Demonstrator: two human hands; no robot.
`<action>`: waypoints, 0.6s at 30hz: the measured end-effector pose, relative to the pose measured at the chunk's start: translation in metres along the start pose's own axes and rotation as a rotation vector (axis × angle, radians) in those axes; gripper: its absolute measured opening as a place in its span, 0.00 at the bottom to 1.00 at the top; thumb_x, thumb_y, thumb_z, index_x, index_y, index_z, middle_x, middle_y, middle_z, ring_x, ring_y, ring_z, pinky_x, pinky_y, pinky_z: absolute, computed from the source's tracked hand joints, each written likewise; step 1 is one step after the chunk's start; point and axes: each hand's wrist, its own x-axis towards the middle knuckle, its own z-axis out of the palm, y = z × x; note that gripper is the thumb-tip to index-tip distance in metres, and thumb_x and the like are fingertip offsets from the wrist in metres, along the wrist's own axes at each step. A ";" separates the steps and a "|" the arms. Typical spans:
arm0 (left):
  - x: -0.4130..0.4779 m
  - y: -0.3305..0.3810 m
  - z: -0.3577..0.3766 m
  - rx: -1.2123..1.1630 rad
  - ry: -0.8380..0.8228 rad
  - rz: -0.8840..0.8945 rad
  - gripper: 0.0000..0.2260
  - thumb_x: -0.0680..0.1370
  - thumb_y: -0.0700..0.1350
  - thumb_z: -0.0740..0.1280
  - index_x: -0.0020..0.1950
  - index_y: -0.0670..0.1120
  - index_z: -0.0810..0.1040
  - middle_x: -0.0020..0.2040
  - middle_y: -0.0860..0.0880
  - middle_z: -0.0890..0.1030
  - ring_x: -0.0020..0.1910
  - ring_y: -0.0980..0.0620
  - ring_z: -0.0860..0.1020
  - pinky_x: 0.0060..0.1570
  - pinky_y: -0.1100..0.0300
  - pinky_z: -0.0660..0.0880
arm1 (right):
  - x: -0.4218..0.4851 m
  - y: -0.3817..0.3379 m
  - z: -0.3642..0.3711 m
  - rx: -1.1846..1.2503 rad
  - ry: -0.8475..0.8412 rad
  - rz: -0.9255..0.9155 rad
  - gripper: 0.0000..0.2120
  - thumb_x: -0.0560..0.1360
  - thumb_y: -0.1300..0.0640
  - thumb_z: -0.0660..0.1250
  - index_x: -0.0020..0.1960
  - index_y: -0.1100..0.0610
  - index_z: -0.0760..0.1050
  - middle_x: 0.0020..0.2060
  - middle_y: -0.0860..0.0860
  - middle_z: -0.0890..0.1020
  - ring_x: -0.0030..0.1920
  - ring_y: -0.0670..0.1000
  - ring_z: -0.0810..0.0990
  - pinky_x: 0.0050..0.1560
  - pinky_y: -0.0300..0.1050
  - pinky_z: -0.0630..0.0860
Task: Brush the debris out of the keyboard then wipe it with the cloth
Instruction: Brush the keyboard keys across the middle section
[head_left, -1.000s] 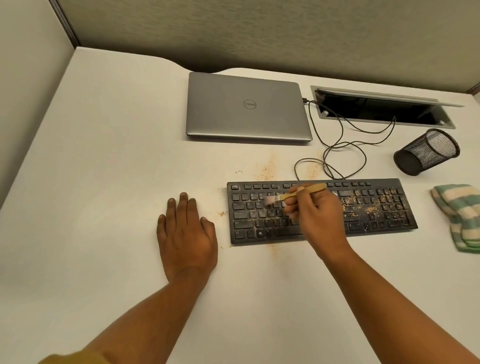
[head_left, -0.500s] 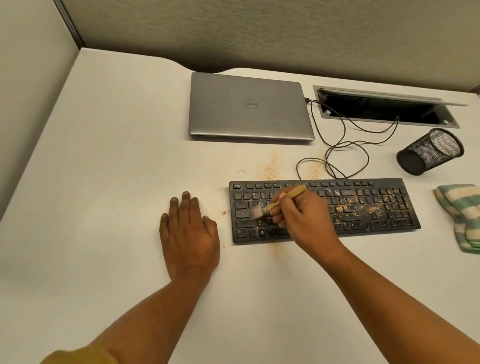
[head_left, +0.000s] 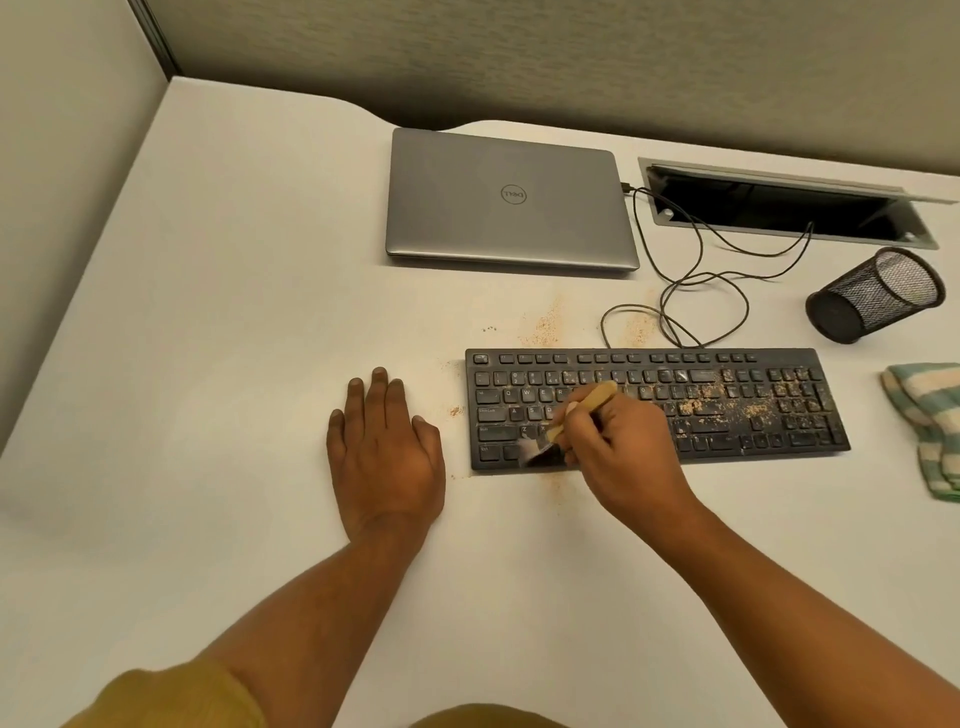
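Observation:
A black keyboard (head_left: 727, 410) lies on the white desk, with tan crumbs thick on its right half and few on its left. My right hand (head_left: 618, 452) grips a small wooden-handled brush (head_left: 582, 410). Its bristles touch the keyboard's bottom-left keys near the front edge. My left hand (head_left: 387, 452) rests flat on the desk just left of the keyboard, fingers straight. A green-and-cream striped cloth (head_left: 930, 421) lies crumpled at the right edge of the view.
A shut silver laptop (head_left: 509, 202) sits behind the keyboard, its cable (head_left: 691, 280) looping to an open desk cable hatch (head_left: 779, 202). A black mesh pen cup (head_left: 872, 296) lies on its side at right. Crumbs (head_left: 545, 327) are scattered on the desk around the keyboard.
My right hand has swept the brush from the keyboard's upper middle rows down and left to its front-left corner. My left hand has stayed flat in place.

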 end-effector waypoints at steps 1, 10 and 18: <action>0.000 0.000 0.000 0.001 -0.001 0.000 0.25 0.80 0.50 0.50 0.75 0.43 0.68 0.77 0.47 0.66 0.78 0.46 0.59 0.77 0.47 0.54 | -0.002 0.001 -0.001 0.017 0.023 -0.006 0.16 0.81 0.56 0.59 0.40 0.59 0.80 0.33 0.50 0.82 0.35 0.54 0.81 0.37 0.60 0.79; 0.000 0.000 -0.001 0.013 0.001 0.003 0.26 0.80 0.50 0.50 0.75 0.43 0.68 0.77 0.46 0.66 0.78 0.46 0.59 0.76 0.48 0.54 | 0.004 0.010 -0.017 0.104 0.275 0.099 0.15 0.82 0.58 0.59 0.40 0.54 0.80 0.32 0.50 0.83 0.32 0.50 0.82 0.35 0.55 0.80; -0.001 -0.001 0.000 0.007 0.020 0.007 0.25 0.80 0.50 0.51 0.74 0.43 0.69 0.76 0.46 0.67 0.77 0.45 0.61 0.76 0.47 0.55 | 0.012 0.007 -0.020 0.356 0.249 0.260 0.14 0.82 0.62 0.58 0.42 0.60 0.79 0.31 0.54 0.82 0.30 0.49 0.80 0.28 0.41 0.75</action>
